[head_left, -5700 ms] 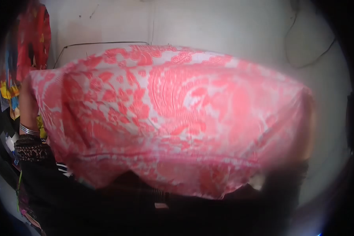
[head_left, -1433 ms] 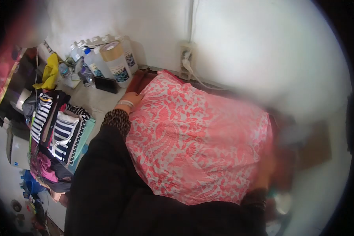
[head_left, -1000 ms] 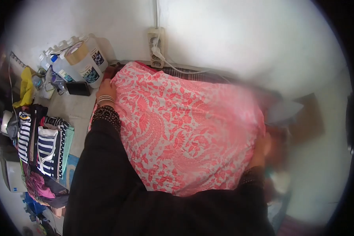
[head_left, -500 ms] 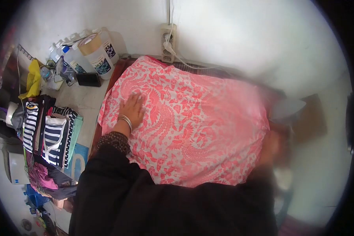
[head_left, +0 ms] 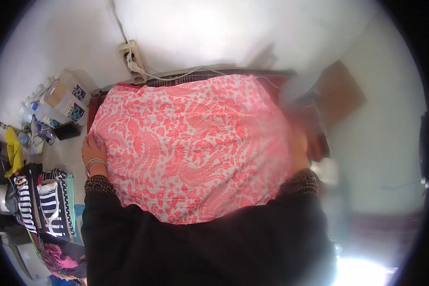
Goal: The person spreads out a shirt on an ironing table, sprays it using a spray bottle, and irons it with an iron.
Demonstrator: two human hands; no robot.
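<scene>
A pink-and-white patterned cloth point(head_left: 181, 143) lies spread out in front of me, with small wrinkles along its near side. At its left edge, my left hand point(head_left: 94, 151) is closed on the fabric, bangles on the wrist. My right hand point(head_left: 298, 148) is at the right edge of the cloth. Blur smears its fingers, so their grip does not show. Beyond that hand is a pale, blurred object point(head_left: 298, 91) whose kind I cannot make out.
A socket strip point(head_left: 132, 62) with a plugged-in white cable is at the wall. To the left are large bottles point(head_left: 74, 107), a dark phone-like object point(head_left: 66, 131) and folded striped clothes point(head_left: 47, 202). A brown board point(head_left: 341, 93) lies at the far right.
My left hand has gone from lying flat on the cloth to its left edge. The cloth's far edge has shifted and it lies more evenly spread. The camera view has turned.
</scene>
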